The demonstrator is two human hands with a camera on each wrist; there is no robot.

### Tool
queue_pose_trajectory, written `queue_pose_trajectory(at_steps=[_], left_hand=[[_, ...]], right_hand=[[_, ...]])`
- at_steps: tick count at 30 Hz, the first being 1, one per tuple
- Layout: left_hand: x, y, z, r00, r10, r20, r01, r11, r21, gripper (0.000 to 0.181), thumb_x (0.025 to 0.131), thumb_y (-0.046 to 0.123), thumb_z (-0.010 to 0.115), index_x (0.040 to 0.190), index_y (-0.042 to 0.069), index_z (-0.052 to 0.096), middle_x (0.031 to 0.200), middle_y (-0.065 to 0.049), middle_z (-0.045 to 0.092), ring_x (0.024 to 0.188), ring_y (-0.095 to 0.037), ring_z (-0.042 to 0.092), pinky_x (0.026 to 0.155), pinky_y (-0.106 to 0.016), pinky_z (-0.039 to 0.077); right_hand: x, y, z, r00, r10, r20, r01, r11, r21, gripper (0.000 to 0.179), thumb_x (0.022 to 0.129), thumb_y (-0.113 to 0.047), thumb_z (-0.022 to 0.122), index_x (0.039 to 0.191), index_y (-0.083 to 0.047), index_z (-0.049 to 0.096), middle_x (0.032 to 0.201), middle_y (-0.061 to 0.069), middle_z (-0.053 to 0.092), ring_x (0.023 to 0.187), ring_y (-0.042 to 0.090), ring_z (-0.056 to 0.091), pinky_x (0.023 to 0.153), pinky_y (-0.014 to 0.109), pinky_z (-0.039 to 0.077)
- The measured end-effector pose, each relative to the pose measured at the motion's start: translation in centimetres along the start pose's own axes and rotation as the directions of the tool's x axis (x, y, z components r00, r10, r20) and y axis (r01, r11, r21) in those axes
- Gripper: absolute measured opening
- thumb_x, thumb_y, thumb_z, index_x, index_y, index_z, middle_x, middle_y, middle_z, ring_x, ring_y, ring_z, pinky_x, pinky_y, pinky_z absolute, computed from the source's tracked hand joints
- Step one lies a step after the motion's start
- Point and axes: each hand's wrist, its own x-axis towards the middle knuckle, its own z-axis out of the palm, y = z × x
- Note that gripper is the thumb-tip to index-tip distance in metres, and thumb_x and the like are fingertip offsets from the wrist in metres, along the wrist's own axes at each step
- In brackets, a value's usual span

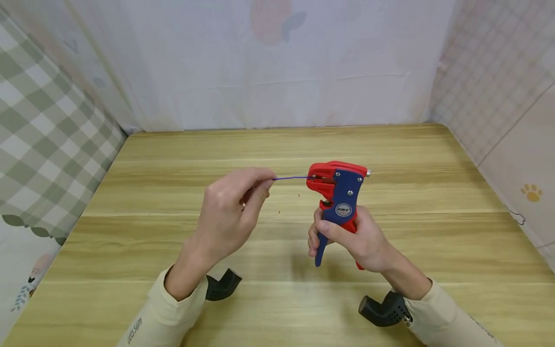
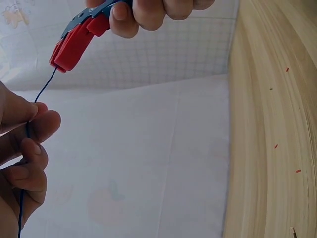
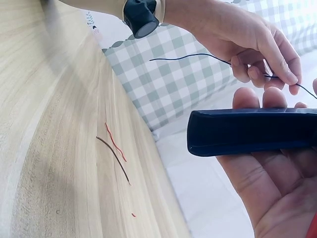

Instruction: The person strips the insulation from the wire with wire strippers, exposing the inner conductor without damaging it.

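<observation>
Between thumb and forefinger my left hand (image 1: pixel 230 207) pinches a thin blue wire (image 1: pixel 289 178). The wire's far end enters the red head of a red-and-blue wire stripper (image 1: pixel 347 193). My right hand (image 1: pixel 366 241) grips the stripper around its handles, thumb on the near side, the tool upright above the table. In the left wrist view, the wire (image 2: pixel 45 87) runs up to the stripper's red nose (image 2: pixel 74 49). Its loose tail (image 3: pixel 185 56) trails behind my left hand in the right wrist view. How far the wire goes inside the head is hidden.
On the wooden table (image 1: pixel 151 241) lie tiny insulation bits (image 2: pixel 276 146). The right wrist view shows a short brown wire (image 3: pixel 116 157) beside a red wire (image 3: pixel 114 141) on the tabletop. Checked cloth (image 1: pixel 47 111) hangs at left, and a pale sheet (image 1: pixel 282 96) covers the back.
</observation>
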Motion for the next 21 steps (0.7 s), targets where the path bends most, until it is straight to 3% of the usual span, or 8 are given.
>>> queue_pose_trajectory(at_steps=[9, 14, 21], left_hand=[[-0.11, -0.02, 0.12, 1.0, 0.017, 0.009, -0.017, 1.0, 0.006, 0.007, 0.098, -0.002, 0.068, 0.1, 0.0, 0.075, 0.08, -0.004, 0.069, 0.064, -0.01, 0.054, 0.057, -0.023, 0.046], [-0.13, -0.04, 0.11, 0.999, 0.028, 0.015, -0.028, 0.999, 0.019, 0.008, 0.097, -0.002, 0.068, 0.1, 0.001, 0.075, 0.081, -0.003, 0.07, 0.065, -0.01, 0.056, 0.059, -0.023, 0.048], [-0.09, -0.04, 0.05, 0.999, 0.041, 0.016, -0.042, 0.999, 0.033, 0.007, 0.098, -0.001, 0.069, 0.1, 0.002, 0.075, 0.081, -0.002, 0.071, 0.066, -0.011, 0.06, 0.06, -0.024, 0.05]], right_hand=[[0.04, -0.1, 0.02, 0.998, 0.052, -0.017, -0.052, 0.998, -0.019, 0.009, 0.107, 0.003, 0.047, 0.104, -0.001, 0.054, 0.079, 0.015, 0.067, 0.071, 0.025, 0.073, 0.069, 0.044, 0.065], [0.11, 0.04, 0.0, 1.0, 0.014, 0.003, -0.014, 1.0, -0.024, 0.008, 0.107, 0.005, 0.045, 0.101, 0.002, 0.051, 0.075, 0.021, 0.063, 0.067, 0.027, 0.071, 0.066, 0.045, 0.064], [0.15, 0.27, -0.11, 0.999, -0.047, 0.012, 0.048, 0.998, -0.034, 0.009, 0.107, 0.004, 0.043, 0.101, 0.004, 0.049, 0.075, 0.016, 0.065, 0.065, 0.025, 0.071, 0.066, 0.041, 0.064]])
